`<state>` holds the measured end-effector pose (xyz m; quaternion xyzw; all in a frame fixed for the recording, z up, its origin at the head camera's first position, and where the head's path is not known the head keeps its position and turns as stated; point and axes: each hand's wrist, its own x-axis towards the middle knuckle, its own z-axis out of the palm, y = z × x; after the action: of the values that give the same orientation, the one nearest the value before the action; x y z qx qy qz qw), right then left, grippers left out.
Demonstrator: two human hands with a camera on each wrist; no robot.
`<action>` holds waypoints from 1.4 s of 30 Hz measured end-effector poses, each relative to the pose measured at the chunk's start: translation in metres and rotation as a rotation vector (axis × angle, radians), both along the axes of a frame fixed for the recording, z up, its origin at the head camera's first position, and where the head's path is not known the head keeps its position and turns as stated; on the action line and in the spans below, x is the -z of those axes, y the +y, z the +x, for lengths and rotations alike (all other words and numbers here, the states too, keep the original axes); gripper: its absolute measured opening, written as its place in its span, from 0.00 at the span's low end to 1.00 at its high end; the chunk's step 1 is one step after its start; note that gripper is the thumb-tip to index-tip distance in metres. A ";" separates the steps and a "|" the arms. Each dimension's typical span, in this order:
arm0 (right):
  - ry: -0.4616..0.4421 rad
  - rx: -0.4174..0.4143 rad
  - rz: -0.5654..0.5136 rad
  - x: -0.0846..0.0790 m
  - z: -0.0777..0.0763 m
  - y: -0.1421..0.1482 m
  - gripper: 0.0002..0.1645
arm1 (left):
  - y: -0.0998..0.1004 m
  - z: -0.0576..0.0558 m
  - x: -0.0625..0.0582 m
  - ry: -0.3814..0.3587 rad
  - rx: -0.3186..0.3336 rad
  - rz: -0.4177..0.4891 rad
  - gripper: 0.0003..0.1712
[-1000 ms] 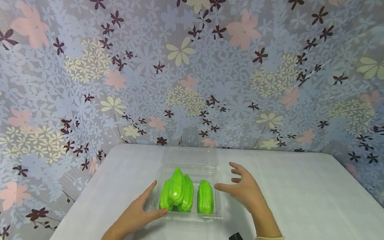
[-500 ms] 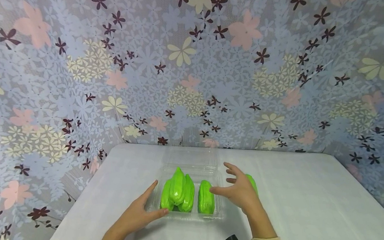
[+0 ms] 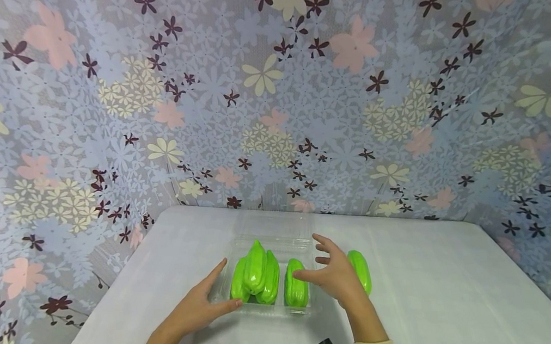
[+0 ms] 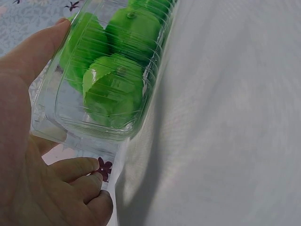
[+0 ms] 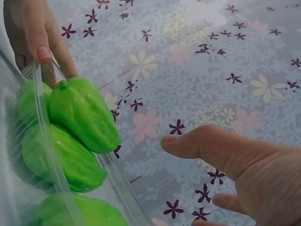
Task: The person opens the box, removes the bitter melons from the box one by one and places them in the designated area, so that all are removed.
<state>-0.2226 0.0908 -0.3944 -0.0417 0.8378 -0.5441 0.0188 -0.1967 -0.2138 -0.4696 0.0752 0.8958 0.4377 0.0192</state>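
A clear plastic clamshell box (image 3: 265, 310) holds several glossy green ridged vegetables or fruits. Three of the green pieces (image 3: 254, 269) crowd its left side, one resting on the others; another green piece (image 3: 296, 293) lies at the right. My left hand (image 3: 200, 305) holds the box by its front left corner, thumb at the front rim (image 4: 51, 40) and fingers along the side. My right hand (image 3: 336, 276) is spread with nothing in it, its thumb overlapping the right green piece in the head view. In the right wrist view the right thumb (image 5: 202, 141) is apart from the box.
The box's clear lid (image 3: 272, 226) is folded back behind it. One more green piece (image 3: 360, 273) lies on the white tablecloth (image 3: 438, 283) right of my right hand. A floral curtain (image 3: 269, 96) stands along the back and sides.
My right hand has moved left over the box's right side, uncovering the green piece on the cloth. The left hand and the box have stayed in place.
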 end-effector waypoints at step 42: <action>0.027 -0.138 -0.016 0.011 0.006 -0.039 0.61 | -0.001 0.001 0.000 0.006 0.003 0.000 0.59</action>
<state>-0.2165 0.0521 -0.4050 -0.1067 0.8287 -0.5476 0.0447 -0.1956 -0.2148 -0.4696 0.0779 0.8957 0.4374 0.0172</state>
